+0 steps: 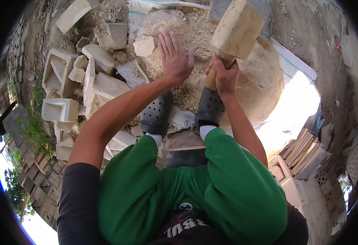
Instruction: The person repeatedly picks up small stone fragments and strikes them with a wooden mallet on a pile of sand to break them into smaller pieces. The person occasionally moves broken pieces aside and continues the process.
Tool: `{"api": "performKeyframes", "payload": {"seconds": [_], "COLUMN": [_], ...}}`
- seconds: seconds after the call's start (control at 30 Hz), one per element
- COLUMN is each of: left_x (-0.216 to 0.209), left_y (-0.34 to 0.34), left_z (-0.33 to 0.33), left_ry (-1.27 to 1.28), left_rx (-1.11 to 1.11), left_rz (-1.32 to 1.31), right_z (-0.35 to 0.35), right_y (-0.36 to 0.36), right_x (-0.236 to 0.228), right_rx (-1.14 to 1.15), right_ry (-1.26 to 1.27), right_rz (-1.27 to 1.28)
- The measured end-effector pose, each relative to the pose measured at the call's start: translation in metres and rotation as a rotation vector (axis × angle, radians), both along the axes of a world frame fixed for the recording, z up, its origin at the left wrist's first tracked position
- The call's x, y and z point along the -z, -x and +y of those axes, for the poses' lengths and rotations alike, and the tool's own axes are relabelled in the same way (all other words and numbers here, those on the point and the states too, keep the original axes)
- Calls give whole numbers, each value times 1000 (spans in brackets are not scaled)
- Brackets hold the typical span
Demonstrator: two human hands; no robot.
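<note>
Wooden mallet (237, 31), upper right, is gripped by the right hand (226, 76), while the open, empty left hand (175, 59) overlies crushed rubble (199, 34), upper centre, apparently during crushing; any next blow needs it clear.

Here I've got grit (191, 24) lying on the sheet (295, 65), rubble (105, 87) heaped to its left, a stack (305, 152) off right and further back. My left hand (175, 61) is out beyond the left clog (156, 116); right of it, the mallet (237, 32) sits in my right hand (225, 77), beyond the right clog (208, 106).
</note>
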State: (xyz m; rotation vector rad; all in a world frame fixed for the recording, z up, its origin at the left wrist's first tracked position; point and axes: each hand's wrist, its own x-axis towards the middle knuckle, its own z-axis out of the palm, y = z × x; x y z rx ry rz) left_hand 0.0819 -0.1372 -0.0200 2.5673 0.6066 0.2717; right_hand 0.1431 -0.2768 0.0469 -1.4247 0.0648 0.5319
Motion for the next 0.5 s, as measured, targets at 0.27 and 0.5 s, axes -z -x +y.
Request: {"api": "performKeyframes", "payload": {"seconds": [0.27,0.5], "left_x": [-8,-5], "left_y": [11,28], "left_z": [-21,-15], "left_ry": [190,92], "left_rx": [224,103], "left_rz": [-33,79], "right_z": [1,3], "right_y": [-1,-2], "right_x": [3,2], "right_rx": [-32,-41], "right_ry": [-14,20], "right_rz": [11,18]}}
